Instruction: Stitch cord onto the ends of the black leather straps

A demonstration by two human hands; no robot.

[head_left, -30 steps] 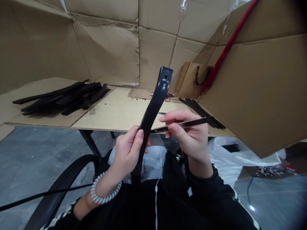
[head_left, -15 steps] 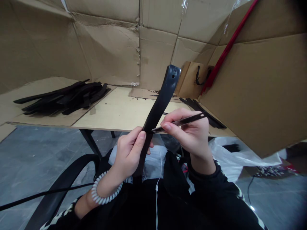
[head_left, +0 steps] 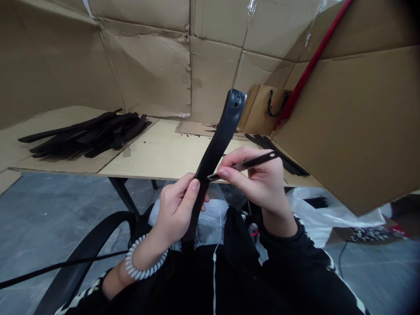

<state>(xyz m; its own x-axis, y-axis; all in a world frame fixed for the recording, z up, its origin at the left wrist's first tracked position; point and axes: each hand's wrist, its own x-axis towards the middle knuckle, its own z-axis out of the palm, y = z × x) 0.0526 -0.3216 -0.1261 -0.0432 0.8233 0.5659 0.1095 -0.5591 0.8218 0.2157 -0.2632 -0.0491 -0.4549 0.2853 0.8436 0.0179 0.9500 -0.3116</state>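
My left hand (head_left: 179,205) is closed around a long, curved black strip (head_left: 221,133), which rises away from me and has a small hole near its far end. The thumb presses on the strip's face. In my right hand (head_left: 257,179) a slim, dark, flat-handled blade like a craft knife (head_left: 251,163) is pinched between thumb and fingers. Its tip meets the strip's right edge just above my left thumb. The strip's lower end runs down past my left hand toward my lap.
A pile of black strips (head_left: 88,133) lies at the left of the table (head_left: 154,151). More strips (head_left: 292,164) lie at the right by a paper bag (head_left: 262,109). Dark shavings (head_left: 215,127) are scattered at the back. Cardboard walls (head_left: 147,65) enclose the table.
My right hand and the blade have shifted slightly left and down along the strip's edge. The left hand stays in place, and the strip has barely moved.
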